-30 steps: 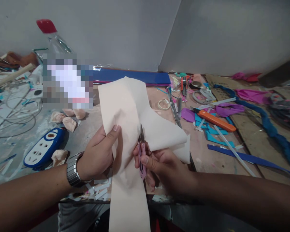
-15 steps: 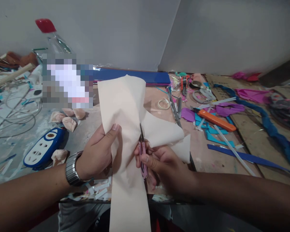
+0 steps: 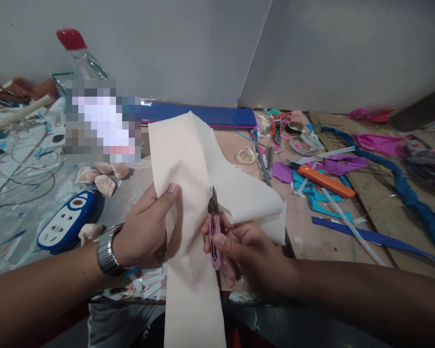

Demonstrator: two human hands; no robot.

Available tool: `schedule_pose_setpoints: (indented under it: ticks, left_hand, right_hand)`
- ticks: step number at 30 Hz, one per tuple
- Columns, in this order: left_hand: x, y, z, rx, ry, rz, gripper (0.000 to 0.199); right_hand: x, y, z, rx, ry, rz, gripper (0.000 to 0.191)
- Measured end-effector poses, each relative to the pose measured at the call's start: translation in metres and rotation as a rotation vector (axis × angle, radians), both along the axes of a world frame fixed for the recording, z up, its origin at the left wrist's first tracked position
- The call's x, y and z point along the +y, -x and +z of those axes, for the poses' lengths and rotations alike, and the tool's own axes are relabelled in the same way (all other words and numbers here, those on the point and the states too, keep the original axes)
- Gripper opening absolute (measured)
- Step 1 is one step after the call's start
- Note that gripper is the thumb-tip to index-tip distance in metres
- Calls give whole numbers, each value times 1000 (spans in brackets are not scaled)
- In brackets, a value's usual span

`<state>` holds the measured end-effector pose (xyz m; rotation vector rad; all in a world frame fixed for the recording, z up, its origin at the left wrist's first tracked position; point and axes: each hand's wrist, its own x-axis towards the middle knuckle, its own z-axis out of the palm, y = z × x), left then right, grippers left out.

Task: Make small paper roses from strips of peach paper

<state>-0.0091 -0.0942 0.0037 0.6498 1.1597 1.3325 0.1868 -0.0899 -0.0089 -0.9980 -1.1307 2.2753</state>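
A long cream sheet [image 3: 194,309], like paper or thin foam, hangs over the table's front edge and rises in front of me. My left hand [image 3: 148,224] pinches its left side, thumb on top. In my right hand [image 3: 246,246] are small pink-handled thread snips [image 3: 214,232], gripped between thumb and fingers. Their dark blades stand slightly apart at the edge of a cut in the sheet. Right of the blades, a partly separated flap [image 3: 246,193] of the same cream material curls over my right fingers.
A blue-and-white power strip [image 3: 63,220] and crumpled cream pieces [image 3: 105,186] lie on the left. Toward the right are an orange utility knife [image 3: 326,181], a tape ring [image 3: 246,156] and coloured scraps. Blue sheets [image 3: 199,115] lie at the back against the wall.
The snips' blades have opened a little and show more clearly. The cut gapes wider, and the right flap has spread flatter to the right. My left hand holds nearly the same place.
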Motion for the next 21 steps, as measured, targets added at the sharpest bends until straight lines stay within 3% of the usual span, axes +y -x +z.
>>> schedule_pose_setpoints:
  ticks: [5, 12, 21]
  left_hand:
    - [-1, -2, 3, -86, 46, -91, 44]
    - [-1, 1, -2, -51, 10, -50, 57]
    - [2, 2, 7, -67, 61, -9, 48]
  right_hand:
    - [1, 1, 1, 24, -4, 1, 40]
    - [1, 1, 1, -3, -31, -20, 40]
    - [0, 2, -3, 43, 6, -76, 47]
